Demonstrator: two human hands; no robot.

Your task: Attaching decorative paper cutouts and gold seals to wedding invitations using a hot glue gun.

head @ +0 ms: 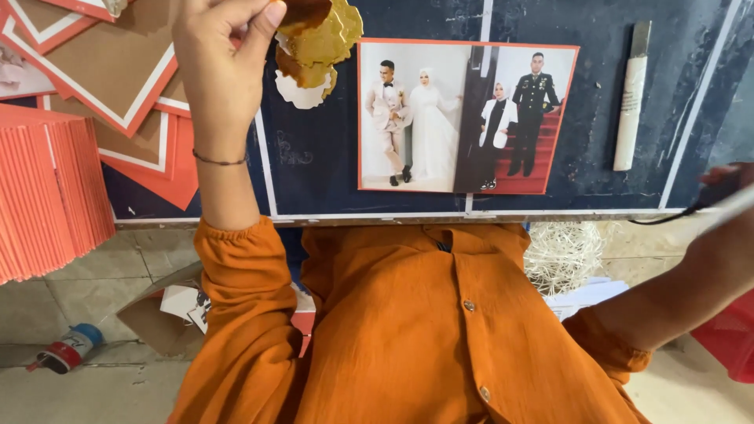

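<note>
**Gold cutouts pinched at the top edge**

Orange shirt [416, 330] fills the foreground. Beyond it, the left hand [224, 59] pinches a small stack of gold scalloped cutouts [318, 43] above the dark surface [314, 157], beside a photo print [463, 118]. They look light, thin and bendable, best held by the edges. The right hand [726, 235] is blurred; its grip is unclear.

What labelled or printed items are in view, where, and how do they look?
Photo print: flat on the dark board, rectangular, orange border, people in formal wear.
Can: on its side on the floor, lower left, red, white and blue label.
Wrapped knife: upper right on board, white printed paper sleeve.
</note>
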